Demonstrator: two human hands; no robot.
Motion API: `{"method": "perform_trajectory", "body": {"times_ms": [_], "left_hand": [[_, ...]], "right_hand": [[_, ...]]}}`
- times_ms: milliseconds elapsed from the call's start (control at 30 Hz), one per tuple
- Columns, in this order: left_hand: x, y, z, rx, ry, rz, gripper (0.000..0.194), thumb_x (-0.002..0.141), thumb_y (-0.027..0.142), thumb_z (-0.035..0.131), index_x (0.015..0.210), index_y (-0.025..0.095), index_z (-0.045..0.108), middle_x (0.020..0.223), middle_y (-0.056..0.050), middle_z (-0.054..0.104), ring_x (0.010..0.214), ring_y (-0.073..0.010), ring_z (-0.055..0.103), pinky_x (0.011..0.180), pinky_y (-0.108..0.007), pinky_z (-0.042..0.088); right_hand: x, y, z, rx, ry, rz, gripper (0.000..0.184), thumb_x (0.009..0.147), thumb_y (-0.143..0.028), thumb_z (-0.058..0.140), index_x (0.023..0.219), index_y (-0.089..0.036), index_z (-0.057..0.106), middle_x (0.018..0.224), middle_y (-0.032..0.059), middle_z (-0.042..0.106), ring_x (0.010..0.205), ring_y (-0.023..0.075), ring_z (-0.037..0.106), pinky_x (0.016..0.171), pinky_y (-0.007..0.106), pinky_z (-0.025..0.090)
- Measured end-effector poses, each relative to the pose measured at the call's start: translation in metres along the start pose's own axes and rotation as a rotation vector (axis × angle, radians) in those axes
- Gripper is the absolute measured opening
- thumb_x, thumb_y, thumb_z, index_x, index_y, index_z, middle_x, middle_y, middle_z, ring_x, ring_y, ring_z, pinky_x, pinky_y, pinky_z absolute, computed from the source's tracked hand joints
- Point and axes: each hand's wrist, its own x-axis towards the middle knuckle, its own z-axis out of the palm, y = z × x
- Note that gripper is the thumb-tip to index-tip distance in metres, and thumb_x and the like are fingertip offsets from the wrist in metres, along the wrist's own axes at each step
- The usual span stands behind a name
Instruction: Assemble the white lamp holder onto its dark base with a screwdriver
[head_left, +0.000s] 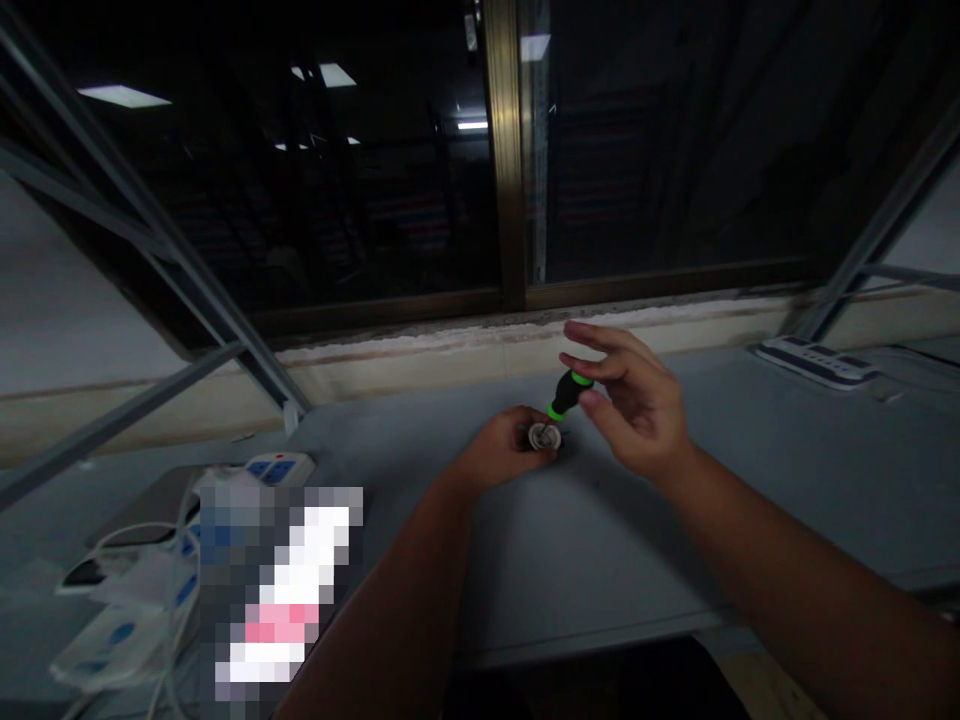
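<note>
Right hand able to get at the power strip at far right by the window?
Probably yes. Only bare grey tabletop shows between the right hand and the power strip. But its fingers are on a black-and-green screwdriver, which would likely need setting down first.

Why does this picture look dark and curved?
Head view: the dark window mirrors ceiling lights as glare; the wide lens bends the metal rails near the edges; a pixelated block hides the lower left; the left hand and right hand look fairly sharp.
</note>
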Motion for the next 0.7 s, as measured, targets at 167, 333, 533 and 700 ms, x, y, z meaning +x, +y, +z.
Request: {"method": "perform_trajectory", "body": {"times_ms": [167, 333, 533, 700], "left_hand": [[-0.0010, 0.0030, 0.0014, -0.016, 0.003, -0.021, 0.051, 0.070, 0.035, 0.091, 0.108, 0.014, 0.065, 0.099, -0.007, 0.069, 0.090, -0.0197, 0.067, 0.080, -0.031, 0.051], [-0.0008, 0.0009, 0.0008, -0.021, 0.012, -0.008, 0.049, 0.071, 0.032, 0.089, 0.109, 0.014, 0.064, 0.100, -0.006, 0.068, 0.091, -0.0181, 0.067, 0.083, -0.030, 0.051], [0.0003, -0.0022, -0.0001, -0.037, -0.003, -0.028, 0.053, 0.070, 0.033, 0.090, 0.111, 0.014, 0.063, 0.100, -0.007, 0.069, 0.092, -0.0191, 0.067, 0.081, -0.030, 0.051], [-0.0004, -0.0010, 0.0000, -0.027, 0.012, -0.028, 0.053, 0.069, 0.033, 0.092, 0.110, 0.015, 0.064, 0.101, -0.007, 0.070, 0.093, -0.0194, 0.068, 0.084, -0.031, 0.052]], "right_hand": [[-0.0003, 0.0007, -0.0012, -0.082, 0.023, -0.041, 0.027, 0.082, -0.016, 0.079, 0.105, -0.028, 0.072, 0.098, 0.0047, 0.070, 0.093, 0.0227, 0.071, 0.081, 0.043, 0.064], [0.0008, -0.0002, -0.0049, 0.004, -0.010, 0.024, 0.024, 0.086, -0.019, 0.075, 0.108, -0.028, 0.073, 0.130, 0.0093, 0.063, 0.122, 0.0282, 0.065, 0.100, 0.051, 0.061], [0.0015, 0.0035, -0.0042, -0.080, 0.041, 0.003, 0.025, 0.079, -0.019, 0.083, 0.101, -0.027, 0.073, 0.092, 0.0041, 0.067, 0.088, 0.0214, 0.068, 0.079, 0.042, 0.063], [-0.0003, 0.0003, -0.0069, 0.034, -0.003, 0.047, 0.019, 0.086, -0.022, 0.077, 0.104, -0.027, 0.073, 0.125, 0.0088, 0.067, 0.121, 0.0288, 0.066, 0.096, 0.051, 0.063]]}}
